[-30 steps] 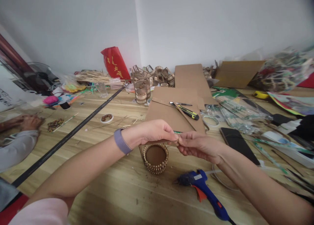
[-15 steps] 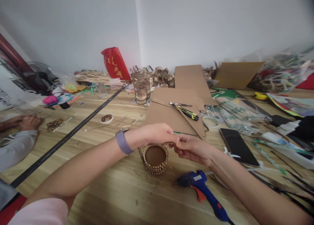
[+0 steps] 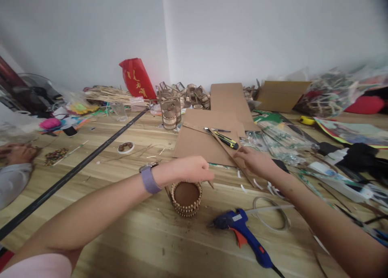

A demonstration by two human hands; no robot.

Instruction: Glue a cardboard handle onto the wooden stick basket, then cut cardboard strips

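My left hand [image 3: 190, 169] hovers just above a small round basket [image 3: 186, 198] made of wooden sticks; its fingers are pinched together on something too small to make out. My right hand [image 3: 255, 161] reaches away to the right and rests near the edge of a sheet of brown cardboard [image 3: 202, 142], fingers curled, close to a yellow and black utility knife [image 3: 226, 140]. A purple watch band is on my left wrist. A blue glue gun [image 3: 245, 236] lies on the wooden surface in front of the basket.
More stick baskets [image 3: 182, 101] and a red bag [image 3: 137, 78] stand by the wall. Another person's hand [image 3: 18, 152] is at the far left. Clear packets, a tape ring [image 3: 270, 215], a dark phone and clutter fill the right side. A black strip [image 3: 75, 171] crosses the floor.
My hands, pinched together over the basket, have parted. My right hand moved up and right to the cardboard edge. My left stayed above the basket. The view shifted slightly.
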